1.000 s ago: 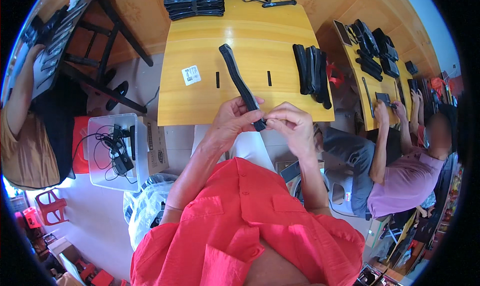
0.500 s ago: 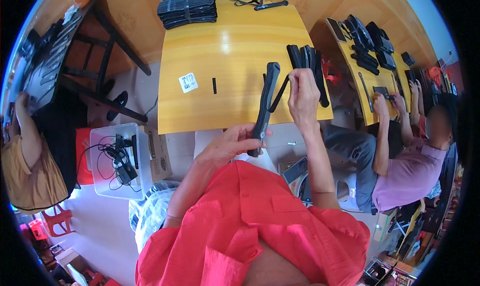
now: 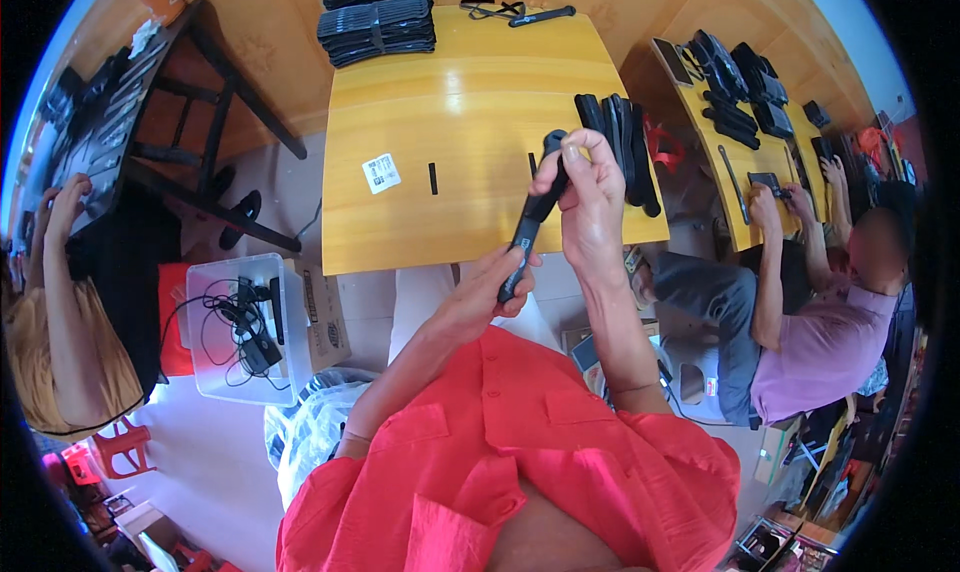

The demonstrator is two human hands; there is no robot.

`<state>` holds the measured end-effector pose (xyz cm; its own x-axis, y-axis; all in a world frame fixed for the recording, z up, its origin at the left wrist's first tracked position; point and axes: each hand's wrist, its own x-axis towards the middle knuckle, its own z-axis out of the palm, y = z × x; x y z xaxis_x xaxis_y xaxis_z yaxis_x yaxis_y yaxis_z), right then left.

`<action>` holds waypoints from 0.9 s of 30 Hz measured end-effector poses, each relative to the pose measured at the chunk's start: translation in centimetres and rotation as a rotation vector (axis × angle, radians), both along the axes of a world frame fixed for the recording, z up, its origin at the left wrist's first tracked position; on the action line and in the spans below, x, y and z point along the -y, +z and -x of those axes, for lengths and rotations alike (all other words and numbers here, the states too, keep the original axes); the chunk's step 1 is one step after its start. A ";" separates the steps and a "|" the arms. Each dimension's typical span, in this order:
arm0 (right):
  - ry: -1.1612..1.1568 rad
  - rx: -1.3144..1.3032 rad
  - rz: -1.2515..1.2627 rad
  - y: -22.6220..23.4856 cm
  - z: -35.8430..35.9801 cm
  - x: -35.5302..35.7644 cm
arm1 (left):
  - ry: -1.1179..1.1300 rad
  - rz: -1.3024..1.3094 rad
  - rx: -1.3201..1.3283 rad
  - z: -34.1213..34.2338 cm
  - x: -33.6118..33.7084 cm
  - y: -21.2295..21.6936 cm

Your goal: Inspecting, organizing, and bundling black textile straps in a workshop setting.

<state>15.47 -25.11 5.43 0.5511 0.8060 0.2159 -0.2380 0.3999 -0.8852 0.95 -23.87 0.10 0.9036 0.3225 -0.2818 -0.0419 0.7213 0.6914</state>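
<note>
Over the near edge of the yellow table [image 3: 470,212] I hold a long, narrow black folded piece [image 3: 537,210], tilted with its upper end to the right. Its exact kind I cannot make out. My left hand [image 3: 490,290] is closed round the lower end. At the upper end, my right hand [image 3: 592,197] has its thumb and curled fingers on the piece. Just right of that hand lie several similar long black pieces [image 3: 617,147], side by side. A short black strip [image 3: 433,179] and a white printed label [image 3: 381,173] lie left of my hands.
Black flat bundles [image 3: 376,30] are stacked at the table's far left; another slim black piece [image 3: 542,16] lies at the far edge. A clear bin [image 3: 238,372] with cables stands on the floor at left. People work at a side table [image 3: 735,187] on the right and a dark table on the left.
My right hand has moved left onto the piece's upper end. The thin strap it held out from the piece no longer shows apart. The piece has turned slightly.
</note>
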 end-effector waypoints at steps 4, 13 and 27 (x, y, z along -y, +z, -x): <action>0.110 -0.310 0.073 0.9 -1.9 -0.4 | -0.017 -0.058 0.031 -0.2 0.9 0.0; -0.253 -0.302 -0.154 2.8 -19.6 -5.0 | -0.125 0.045 0.016 3.8 1.2 1.3; 0.098 -0.264 -0.054 2.9 -15.3 1.7 | 0.628 -0.311 -0.467 11.1 -7.2 -5.8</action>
<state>30.80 -26.86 8.34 0.5137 0.8496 0.1197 -0.4974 0.4086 -0.7652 -10.15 -16.70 -5.73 0.3431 0.8512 -0.3972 -0.0316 0.4331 0.9008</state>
